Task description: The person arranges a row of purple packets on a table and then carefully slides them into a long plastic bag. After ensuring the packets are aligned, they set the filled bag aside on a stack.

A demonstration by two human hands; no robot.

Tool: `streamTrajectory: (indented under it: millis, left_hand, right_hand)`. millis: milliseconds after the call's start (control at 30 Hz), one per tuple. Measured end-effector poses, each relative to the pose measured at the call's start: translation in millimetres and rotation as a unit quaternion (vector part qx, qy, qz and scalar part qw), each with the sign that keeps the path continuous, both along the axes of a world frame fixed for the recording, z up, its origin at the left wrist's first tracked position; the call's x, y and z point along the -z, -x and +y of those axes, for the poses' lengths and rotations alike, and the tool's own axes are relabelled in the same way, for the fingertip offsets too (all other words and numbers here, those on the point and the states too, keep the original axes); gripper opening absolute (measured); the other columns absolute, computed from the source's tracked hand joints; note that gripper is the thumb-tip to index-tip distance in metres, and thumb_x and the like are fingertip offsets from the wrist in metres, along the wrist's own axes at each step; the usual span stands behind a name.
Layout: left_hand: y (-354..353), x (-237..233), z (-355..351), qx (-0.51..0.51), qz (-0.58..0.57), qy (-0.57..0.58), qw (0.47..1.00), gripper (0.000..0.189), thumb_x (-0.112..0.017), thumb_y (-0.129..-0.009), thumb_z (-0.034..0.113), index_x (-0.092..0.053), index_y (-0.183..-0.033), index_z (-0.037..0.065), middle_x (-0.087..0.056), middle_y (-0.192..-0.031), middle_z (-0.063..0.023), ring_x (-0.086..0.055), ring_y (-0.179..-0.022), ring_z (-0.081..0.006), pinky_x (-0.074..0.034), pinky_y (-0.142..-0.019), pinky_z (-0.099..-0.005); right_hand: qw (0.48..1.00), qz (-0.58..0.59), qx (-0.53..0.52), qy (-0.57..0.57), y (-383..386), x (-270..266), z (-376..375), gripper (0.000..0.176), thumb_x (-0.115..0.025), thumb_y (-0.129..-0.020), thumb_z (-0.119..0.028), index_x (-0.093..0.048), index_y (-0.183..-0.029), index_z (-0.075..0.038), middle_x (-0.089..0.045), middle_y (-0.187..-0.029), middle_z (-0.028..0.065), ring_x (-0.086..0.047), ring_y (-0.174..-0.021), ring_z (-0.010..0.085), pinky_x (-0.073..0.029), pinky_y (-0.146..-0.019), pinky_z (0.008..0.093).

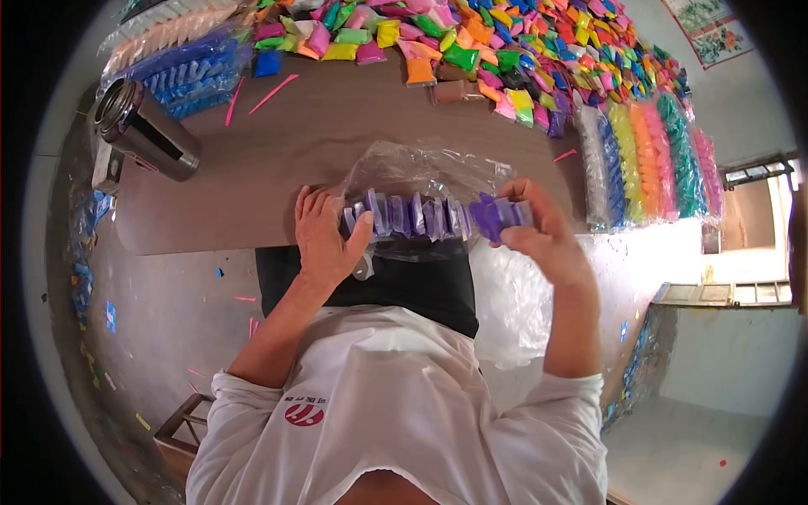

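A row of small purple packets [412, 216] stands on edge along the front of the table, with a clear plastic bag [391, 164] spread around and behind it. My left hand [324, 231] is at the row's left end, fingers stretched over the table and thumb against the first packets. At the other end my right hand [547, 231] pinches a few purple packets [497, 216] between thumb and fingers, right beside the rest of the row. The bag's crinkled film partly covers the packets.
A steel thermos [147, 130] stands at the table's left. Behind lies a large heap of multicoloured packets [505, 50]. Long bagged rows of packets [648, 160] lie at right, and blue bagged ones [189, 80] at back left. Pink strips [273, 93] are scattered about. Clear plastic [513, 303] hangs below the edge.
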State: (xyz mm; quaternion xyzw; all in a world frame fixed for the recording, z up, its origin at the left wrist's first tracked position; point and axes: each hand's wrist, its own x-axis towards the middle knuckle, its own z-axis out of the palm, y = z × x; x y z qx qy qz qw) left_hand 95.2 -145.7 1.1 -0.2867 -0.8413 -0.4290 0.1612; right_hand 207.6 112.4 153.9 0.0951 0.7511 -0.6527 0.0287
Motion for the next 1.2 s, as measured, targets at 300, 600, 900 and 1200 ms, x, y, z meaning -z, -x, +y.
streamTrajectory:
  millis: [300, 600, 900, 1200]
  left_hand:
    - [-0.5, 0.3, -0.6, 0.000, -0.005, 0.014, 1.000, 0.042, -0.068, -0.082, 0.027, -0.062, -0.110, -0.003, -0.064, -0.104, -0.0191, -0.058, -0.107, -0.0378, -0.032, -0.111, -0.0526]
    - [1.3, 8.1, -1.2, 0.000, 0.015, 0.017, 1.000, 0.040, -0.068, -0.082, 0.027, -0.060, -0.108, -0.002, -0.064, -0.104, -0.0185, -0.058, -0.105, -0.0374, -0.033, -0.111, -0.0536]
    - [0.2, 4.1, -0.6, 0.003, 0.007, 0.020, 1.000, 0.044, -0.064, -0.085, 0.029, -0.060, -0.115, -0.003, -0.064, -0.105, -0.0181, -0.057, -0.106, -0.0378, -0.032, -0.111, -0.0533]
    - [-0.2, 0.7, -1.5, 0.004, -0.019, 0.022, 1.000, 0.041, -0.055, -0.095, 0.034, -0.060, -0.110, -0.003, -0.064, -0.106, -0.0199, -0.057, -0.107, -0.0398, -0.032, -0.110, -0.0534]
  right_hand:
    - [0.967, 0.012, 0.105, -0.232, 13.3, 61.9, -5.6, 0.038, -0.066, -0.082, -0.014, -0.052, -0.115, 0.001, -0.063, -0.088, 0.0086, -0.060, -0.080, 0.0147, -0.048, -0.071, 0.0310]
    - [0.879, -0.106, 0.003, -0.465, 22.6, 46.0, -3.0, 0.028, -0.060, -0.087, -0.023, -0.059, -0.097, 0.003, -0.066, -0.088, 0.0267, -0.065, -0.079, 0.0437, -0.050, -0.071, 0.0512]
    - [0.857, 0.024, 0.047, -0.513, 21.4, 65.8, 4.2, 0.014, -0.059, -0.090, -0.015, -0.060, -0.085, -0.003, -0.064, -0.072, 0.0236, -0.062, -0.072, 0.0457, -0.048, -0.065, 0.0537]
    - [0.875, 0.018, 0.050, -0.481, 16.4, 55.7, 8.9, 0.023, -0.067, -0.086, -0.017, -0.064, -0.102, -0.001, -0.067, -0.084, 0.0225, -0.065, -0.081, 0.0441, -0.052, -0.073, 0.0496]
